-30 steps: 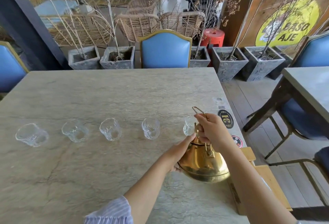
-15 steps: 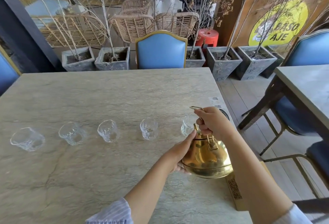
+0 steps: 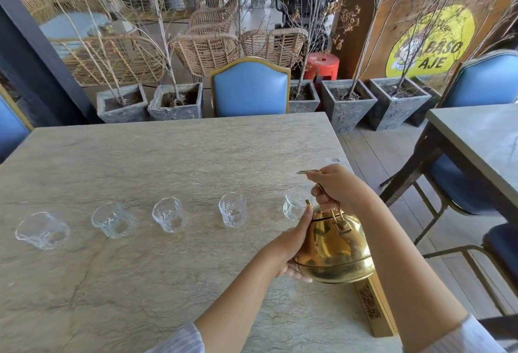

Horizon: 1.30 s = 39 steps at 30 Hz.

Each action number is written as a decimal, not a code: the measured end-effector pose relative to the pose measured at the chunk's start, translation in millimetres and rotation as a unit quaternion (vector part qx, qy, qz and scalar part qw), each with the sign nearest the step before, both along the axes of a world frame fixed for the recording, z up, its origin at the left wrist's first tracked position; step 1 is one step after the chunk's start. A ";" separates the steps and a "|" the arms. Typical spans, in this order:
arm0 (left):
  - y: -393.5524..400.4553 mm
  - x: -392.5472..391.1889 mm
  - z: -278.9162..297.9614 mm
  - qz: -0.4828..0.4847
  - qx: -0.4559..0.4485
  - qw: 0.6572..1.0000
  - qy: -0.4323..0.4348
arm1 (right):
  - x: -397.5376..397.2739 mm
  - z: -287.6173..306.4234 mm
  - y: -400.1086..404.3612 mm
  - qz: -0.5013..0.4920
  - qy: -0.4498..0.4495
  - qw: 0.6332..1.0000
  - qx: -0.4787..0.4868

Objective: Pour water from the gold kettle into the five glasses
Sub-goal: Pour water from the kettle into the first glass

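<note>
The gold kettle (image 3: 335, 249) is lifted off the stone table (image 3: 168, 156) and tilted forward, its spout at the rim of the rightmost glass (image 3: 293, 207). My right hand (image 3: 339, 188) grips the kettle's wire handle from above. My left hand (image 3: 291, 243) supports the kettle's left side, fingers under its base and thumb up near the spout. Several clear glasses stand in a row to the left, among them one at the far left (image 3: 42, 229), one left of centre (image 3: 113, 219) and one in the middle (image 3: 168, 214). I cannot tell whether water is flowing.
A wooden box with a QR code (image 3: 374, 305) lies at the table's right edge below the kettle. A blue chair (image 3: 251, 87) stands at the far side, and another table (image 3: 476, 139) with blue chairs is to the right. Stone planters line the back.
The kettle has risen and tipped further forward toward the rightmost glass, held by both hands. The view has shifted slightly, and the glasses have stayed in place.
</note>
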<state>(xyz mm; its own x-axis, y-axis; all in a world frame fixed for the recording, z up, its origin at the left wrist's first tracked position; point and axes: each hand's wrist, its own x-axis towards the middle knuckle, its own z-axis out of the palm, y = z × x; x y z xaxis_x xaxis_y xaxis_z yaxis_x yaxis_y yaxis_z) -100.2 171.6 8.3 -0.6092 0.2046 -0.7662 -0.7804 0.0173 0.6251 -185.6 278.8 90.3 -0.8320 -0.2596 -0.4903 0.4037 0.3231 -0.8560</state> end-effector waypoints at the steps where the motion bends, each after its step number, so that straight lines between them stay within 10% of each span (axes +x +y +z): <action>1: 0.7 0.8 1.2 0.000 0.002 1.000 0.001 | 0.6 1.0 0.6 0.000 -0.001 1.000 0.000; 39: -8.9 19.8 -8.4 0.056 -0.055 0.993 0.092 | 44.5 -28.8 4.6 -0.095 0.148 0.984 0.006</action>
